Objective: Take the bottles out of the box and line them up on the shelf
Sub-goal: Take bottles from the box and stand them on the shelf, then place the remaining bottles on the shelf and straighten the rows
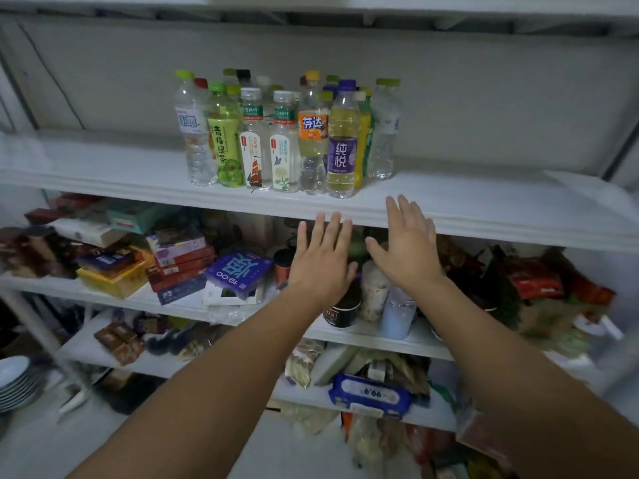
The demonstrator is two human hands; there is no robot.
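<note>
Both hands are up with fingers spread flat, holding nothing: left hand (321, 261) and right hand (408, 247) side by side, right in front of the lip of the white shelf board (484, 209). The bunch of clear plastic drink bottles (287, 133) stands on that shelf just above them, clustered rather than in a row. The purple-labelled bottle (342, 157) is closest to the fingertips. The lower shelves are crammed with snack boxes and jars.

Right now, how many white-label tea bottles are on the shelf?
2: left tea bottle beside the green bottle, right tea bottle beside the Fanta bottle; more may hide behind.
</note>
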